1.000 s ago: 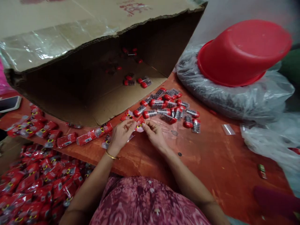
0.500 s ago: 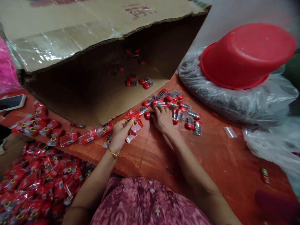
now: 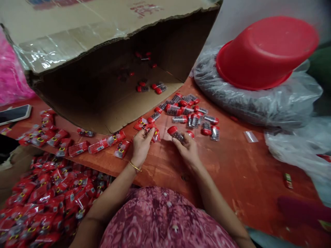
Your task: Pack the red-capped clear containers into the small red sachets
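Between the fingers of my right hand is a small clear tube with a red cap, dark beads or dots showing inside, its cap pointing up and left. My left hand pinches a red printed packet at the table's middle; its far side is partly hidden by my fingers. Another red packet lies just beyond that hand. Past my right hand spreads a loose pile of similar red-capped tubes. A filled red packet rests left of my left hand.
An open cardboard box lies on its side at the back, a few tubes inside. Filled packets are heaped at lower left. A phone lies at far left. A red tub sits upside down on a plastic-wrapped bundle.
My right hand has drawn back from the pile toward me with a red-capped tube in its fingers. My left hand has shifted slightly right, still holding the red packet. The view has moved a little.
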The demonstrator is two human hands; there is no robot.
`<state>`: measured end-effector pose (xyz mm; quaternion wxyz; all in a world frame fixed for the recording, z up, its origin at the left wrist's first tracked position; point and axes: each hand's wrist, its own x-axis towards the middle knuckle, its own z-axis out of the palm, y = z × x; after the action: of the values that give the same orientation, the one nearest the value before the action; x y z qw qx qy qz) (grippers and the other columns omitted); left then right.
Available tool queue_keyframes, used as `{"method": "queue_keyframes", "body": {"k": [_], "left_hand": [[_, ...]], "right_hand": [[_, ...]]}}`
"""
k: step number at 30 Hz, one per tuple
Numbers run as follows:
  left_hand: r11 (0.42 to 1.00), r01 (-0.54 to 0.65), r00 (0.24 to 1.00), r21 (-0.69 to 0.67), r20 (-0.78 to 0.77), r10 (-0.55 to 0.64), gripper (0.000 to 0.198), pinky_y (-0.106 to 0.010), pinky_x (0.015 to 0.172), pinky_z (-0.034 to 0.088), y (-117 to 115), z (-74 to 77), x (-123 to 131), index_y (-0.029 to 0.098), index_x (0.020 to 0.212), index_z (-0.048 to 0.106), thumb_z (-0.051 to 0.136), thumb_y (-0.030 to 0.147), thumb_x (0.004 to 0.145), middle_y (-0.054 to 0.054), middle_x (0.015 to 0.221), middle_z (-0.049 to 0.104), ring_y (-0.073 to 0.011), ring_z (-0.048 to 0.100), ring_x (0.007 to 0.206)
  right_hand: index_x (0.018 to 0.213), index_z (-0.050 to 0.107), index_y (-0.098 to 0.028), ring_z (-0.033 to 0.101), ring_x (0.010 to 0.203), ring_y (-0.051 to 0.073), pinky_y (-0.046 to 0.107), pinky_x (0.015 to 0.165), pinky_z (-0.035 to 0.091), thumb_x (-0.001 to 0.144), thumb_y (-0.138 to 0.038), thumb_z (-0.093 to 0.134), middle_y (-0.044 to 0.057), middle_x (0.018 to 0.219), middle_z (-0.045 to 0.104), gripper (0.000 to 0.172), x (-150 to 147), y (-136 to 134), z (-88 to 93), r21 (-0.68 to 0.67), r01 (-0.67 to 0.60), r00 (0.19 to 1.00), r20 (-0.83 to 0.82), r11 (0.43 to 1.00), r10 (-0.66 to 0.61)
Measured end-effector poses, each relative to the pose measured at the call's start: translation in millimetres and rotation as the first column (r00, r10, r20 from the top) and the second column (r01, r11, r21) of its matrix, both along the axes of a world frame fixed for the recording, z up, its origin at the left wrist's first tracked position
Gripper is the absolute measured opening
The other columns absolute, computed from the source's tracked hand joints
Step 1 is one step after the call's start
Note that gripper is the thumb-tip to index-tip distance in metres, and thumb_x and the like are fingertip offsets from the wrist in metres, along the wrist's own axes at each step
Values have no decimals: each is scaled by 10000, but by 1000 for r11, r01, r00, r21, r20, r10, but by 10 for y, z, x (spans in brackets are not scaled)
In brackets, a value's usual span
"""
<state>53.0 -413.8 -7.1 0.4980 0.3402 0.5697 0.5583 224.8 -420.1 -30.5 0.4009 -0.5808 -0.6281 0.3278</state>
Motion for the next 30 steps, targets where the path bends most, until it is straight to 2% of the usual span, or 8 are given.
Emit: {"method": "queue_keyframes", "body": {"k": [3, 5, 8, 14, 17, 21, 26, 30], "left_hand": [[995, 53, 990, -79, 135, -42, 372, -198, 491, 337, -18, 83, 70, 138, 624, 598, 717, 490, 605, 28, 565, 558, -67, 444, 507], [989, 94, 974, -113, 216, -68, 393, -204, 510, 358, -21, 128, 106, 133, 629, 604, 744, 494, 561, 16, 582, 583, -75, 474, 523], [988, 115, 967, -100, 241, -88, 401, -212, 552, 384, -22, 144, 132, 128, 653, 631, 767, 483, 525, 10, 610, 609, -79, 497, 548], [982, 161, 981, -98, 128, -148, 405, -211, 507, 345, -58, 111, 90, 121, 621, 629, 719, 515, 581, 17, 551, 576, -77, 461, 507], [977, 178, 981, -115, 95, -168, 425, -210, 477, 312, -73, 112, 72, 126, 550, 588, 708, 533, 583, 32, 492, 521, -67, 419, 469], [982, 145, 985, -122, 114, -131, 451, -209, 444, 274, -70, 121, 82, 145, 480, 516, 725, 539, 547, 49, 442, 458, -48, 357, 423], [975, 177, 980, -133, 116, -162, 441, -208, 454, 301, -80, 159, 100, 146, 510, 546, 711, 551, 564, 31, 477, 504, -61, 400, 444], [977, 181, 983, -117, 33, -178, 439, -207, 468, 308, -96, 162, 94, 141, 507, 560, 698, 551, 584, 30, 481, 507, -63, 394, 459]], "right_hand": [[1023, 556, -195, 579, 759, 167, 270, 667, 451, 806, -419, 550, 32, 887, 638, 312, -16, -268, 117, -30, -79, 973, -221, 996, 70], [1026, 570, -196, 581, 769, 163, 259, 670, 452, 815, -394, 550, 27, 890, 639, 290, -20, -406, 205, -41, -180, 960, -224, 983, 166], [1010, 587, -186, 569, 765, 157, 254, 681, 448, 836, -355, 530, 26, 866, 630, 249, -20, -516, 290, -63, -272, 952, -165, 960, 259], [908, 615, -170, 520, 659, 146, 241, 588, 417, 818, -347, 527, 13, 732, 598, 217, -43, -477, 299, -127, -238, 965, -143, 963, 220], [869, 627, -171, 505, 615, 137, 235, 549, 401, 791, -348, 550, 7, 696, 587, 208, -55, -466, 294, -145, -248, 955, -204, 958, 216], [904, 631, -175, 502, 598, 128, 230, 535, 393, 768, -335, 581, 3, 703, 599, 217, -66, -516, 294, -170, -279, 927, -305, 945, 219], [877, 634, -171, 516, 622, 131, 234, 567, 404, 759, -325, 588, 7, 716, 613, 200, -92, -557, 301, -180, -298, 912, -344, 937, 224], [886, 634, -170, 514, 618, 130, 233, 569, 399, 748, -328, 591, 4, 717, 610, 214, -114, -539, 302, -199, -288, 909, -365, 936, 202]]}}
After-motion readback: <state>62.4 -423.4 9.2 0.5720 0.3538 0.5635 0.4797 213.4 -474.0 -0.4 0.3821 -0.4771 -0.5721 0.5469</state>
